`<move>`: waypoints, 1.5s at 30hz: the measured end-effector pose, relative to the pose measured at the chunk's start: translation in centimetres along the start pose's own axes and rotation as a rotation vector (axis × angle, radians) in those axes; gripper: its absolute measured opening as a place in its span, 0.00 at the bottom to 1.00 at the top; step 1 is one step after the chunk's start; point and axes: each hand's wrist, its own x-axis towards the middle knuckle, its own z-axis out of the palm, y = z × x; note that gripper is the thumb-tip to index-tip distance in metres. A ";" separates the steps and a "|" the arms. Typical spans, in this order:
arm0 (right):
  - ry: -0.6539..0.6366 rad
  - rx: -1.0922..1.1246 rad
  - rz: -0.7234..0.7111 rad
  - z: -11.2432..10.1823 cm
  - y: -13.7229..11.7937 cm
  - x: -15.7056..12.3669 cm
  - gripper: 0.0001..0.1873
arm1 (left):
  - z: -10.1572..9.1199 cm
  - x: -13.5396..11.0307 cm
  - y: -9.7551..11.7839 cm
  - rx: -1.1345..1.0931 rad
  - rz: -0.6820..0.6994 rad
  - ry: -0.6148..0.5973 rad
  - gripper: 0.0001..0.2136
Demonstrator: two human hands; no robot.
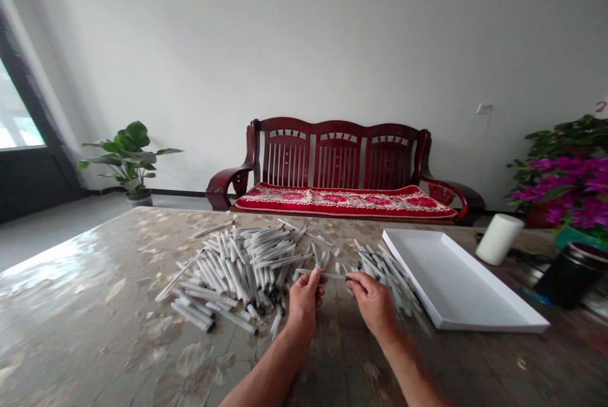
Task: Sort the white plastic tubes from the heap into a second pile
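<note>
Head view: left hand [305, 299] and right hand [373, 301] pinch one pen-like tube [334, 276] between them, fingertips closed.
Keeping both pinches in line likely steadies it. From the hands, the larger tube pile [251, 255] lies at ten o'clock, the smaller tube bunch [395, 275] at two, the white tray [479, 280] with its raised rim at three; patterned tabletop [142, 344] at eight offers elbow room, its far edge at twelve.
</note>
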 end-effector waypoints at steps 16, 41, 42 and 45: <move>-0.018 -0.283 -0.104 -0.2 -0.3 -0.2 0.12 | -0.4 0.3 -0.3 0.200 0.134 -0.016 0.26; 0.021 -0.260 -0.149 -0.2 0.1 0.0 0.15 | -0.1 0.3 0.1 0.025 0.063 -0.003 0.24; -0.024 -0.300 -0.163 0.0 -0.2 -0.1 0.14 | -0.1 0.3 0.1 0.017 0.059 -0.007 0.24; -0.038 -0.442 -0.173 -0.5 -0.1 0.0 0.14 | -0.5 0.7 0.4 -0.038 0.069 0.037 0.25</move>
